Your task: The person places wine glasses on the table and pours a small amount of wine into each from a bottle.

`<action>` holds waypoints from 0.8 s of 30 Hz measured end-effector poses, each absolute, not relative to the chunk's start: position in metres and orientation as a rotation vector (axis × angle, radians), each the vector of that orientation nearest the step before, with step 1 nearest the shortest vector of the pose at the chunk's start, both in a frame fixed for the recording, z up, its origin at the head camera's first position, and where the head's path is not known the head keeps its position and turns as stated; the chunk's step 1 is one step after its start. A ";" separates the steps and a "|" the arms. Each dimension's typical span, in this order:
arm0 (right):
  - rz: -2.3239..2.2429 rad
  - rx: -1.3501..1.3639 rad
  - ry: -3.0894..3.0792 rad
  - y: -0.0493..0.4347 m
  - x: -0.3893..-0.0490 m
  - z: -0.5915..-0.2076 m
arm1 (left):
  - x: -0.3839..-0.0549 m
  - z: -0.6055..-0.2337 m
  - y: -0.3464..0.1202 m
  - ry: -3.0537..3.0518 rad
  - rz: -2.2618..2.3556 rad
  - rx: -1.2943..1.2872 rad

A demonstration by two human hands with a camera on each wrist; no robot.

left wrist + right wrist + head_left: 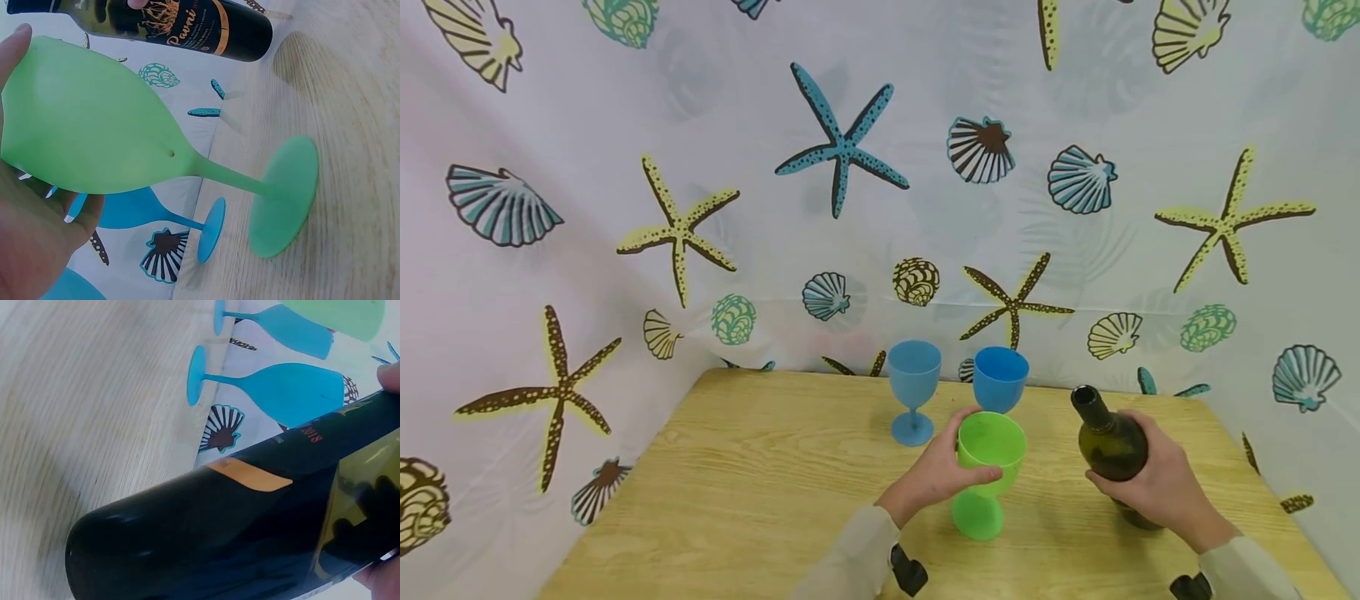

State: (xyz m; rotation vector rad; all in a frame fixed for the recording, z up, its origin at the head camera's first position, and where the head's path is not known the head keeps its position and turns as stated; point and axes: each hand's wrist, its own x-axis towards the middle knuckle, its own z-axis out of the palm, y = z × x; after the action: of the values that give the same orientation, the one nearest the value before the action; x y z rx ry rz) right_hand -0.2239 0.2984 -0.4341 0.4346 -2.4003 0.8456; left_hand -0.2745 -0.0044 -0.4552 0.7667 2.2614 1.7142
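My left hand (936,471) grips a green plastic goblet (992,442) around its bowl, thumb on the near side. Inside the bowl, the head view shows bare green plastic. The goblet's round foot (284,197) is right at the table surface. On the right, my right hand (1165,475) holds a dark green wine bottle (1116,450) around its body. Its uncorked neck (1092,408) leans left, towards the goblet. In the left wrist view, the bottle's base (256,31) shows above the table, with a shadow beside it. A printed label (194,25) faces the goblet.
Two blue goblets stand towards the table's back edge: a lighter one (914,371) to the left and a deeper blue one (1000,375) behind the green goblet. The wood-grain table (737,467) meets a white cloth (925,225) printed with starfish and shells.
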 end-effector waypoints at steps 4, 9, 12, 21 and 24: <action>0.730 0.490 -2.386 0.301 -0.223 -0.438 | -0.275 -0.456 -0.005 2.250 1.719 0.770; 0.552 0.595 -2.351 0.302 -0.225 -0.439 | -0.275 -0.455 -0.006 2.238 1.717 0.786; 0.479 0.624 -2.375 0.303 -0.225 -0.438 | -0.276 -0.455 -0.007 2.240 1.709 0.791; 0.285 0.712 -2.426 0.305 -0.225 -0.430 | -0.277 -0.458 -0.007 2.185 1.752 0.821; 0.220 0.745 -2.427 0.305 -0.226 -0.427 | -0.275 -0.457 -0.008 2.202 1.754 0.813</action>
State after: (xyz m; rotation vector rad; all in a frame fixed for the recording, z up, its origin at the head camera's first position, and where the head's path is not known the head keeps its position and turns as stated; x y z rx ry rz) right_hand -0.2262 0.3051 -0.4274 0.7451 -2.4270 0.2200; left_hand -0.2754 -0.0079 -0.4566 0.8133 2.2017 1.7540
